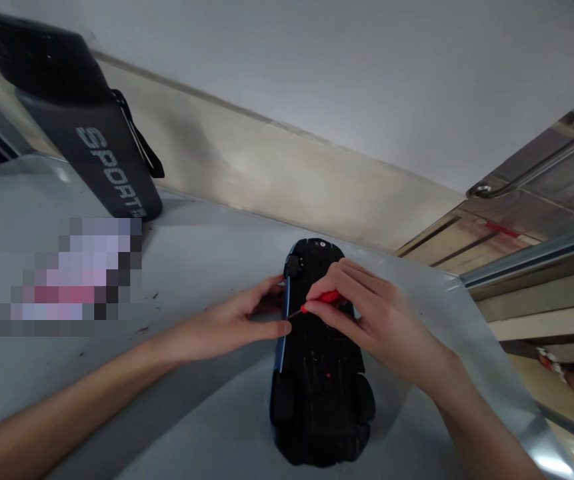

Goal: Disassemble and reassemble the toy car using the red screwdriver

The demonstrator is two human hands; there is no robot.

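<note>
A toy car [319, 393] lies upside down on the grey table [191, 267], black underside up, with a blue body edge along its left side. My left hand [247, 320] rests against that left side, thumb and fingers closed on the car's edge. My right hand [367, 310] pinches a small red-handled screwdriver [317, 301] over the underside. Its thin metal tip points left towards my left fingertips.
A dark sports bottle [101, 147] with a strap stands at the back left by the wall. A blurred-out patch [74, 277] lies on the table's left part. A metal rail and shelf edge [537, 173] run along the right. The table edge drops off at the right front.
</note>
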